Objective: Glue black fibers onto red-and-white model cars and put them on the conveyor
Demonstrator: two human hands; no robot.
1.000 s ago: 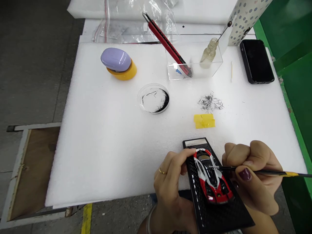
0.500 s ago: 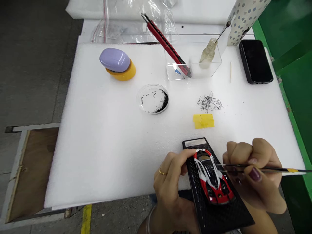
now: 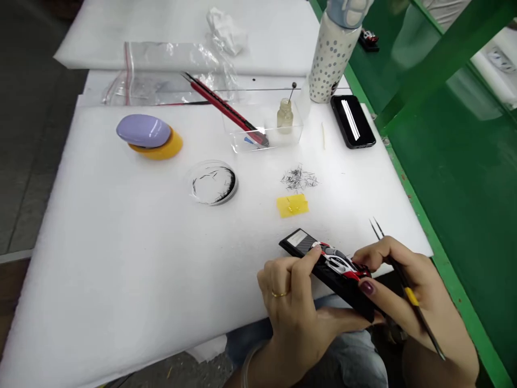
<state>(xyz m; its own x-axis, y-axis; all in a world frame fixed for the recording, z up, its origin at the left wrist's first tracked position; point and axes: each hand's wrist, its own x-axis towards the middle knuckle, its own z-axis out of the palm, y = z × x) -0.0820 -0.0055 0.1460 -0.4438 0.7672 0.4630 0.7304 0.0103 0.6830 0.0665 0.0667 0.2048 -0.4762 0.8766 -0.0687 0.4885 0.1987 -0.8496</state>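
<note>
A small red, white and black model car (image 3: 341,264) sits on a black carbon-pattern base (image 3: 319,264) at the near edge of the white foam sheet (image 3: 141,226). My left hand (image 3: 293,307), with a ring on one finger, grips the base and car from the left, fingers curled on it. My right hand (image 3: 398,291) holds the base's right side and also keeps black tweezers (image 3: 404,280) tucked between its fingers, their tips pointing up and away from the car.
On the foam lie a yellow tape piece (image 3: 292,205), a scatter of tiny black pins (image 3: 299,178), a clear dish of pins (image 3: 213,182), a lilac and yellow case (image 3: 148,135), a clear box with a red knife (image 3: 226,109) and small bottle (image 3: 285,115), a phone (image 3: 353,121) and a dotted cup (image 3: 330,59). Green frame at right.
The view has pulled back and tilted. The base with the car is now lifted and angled in both hands. The tweezer tips have left the car and point upward.
</note>
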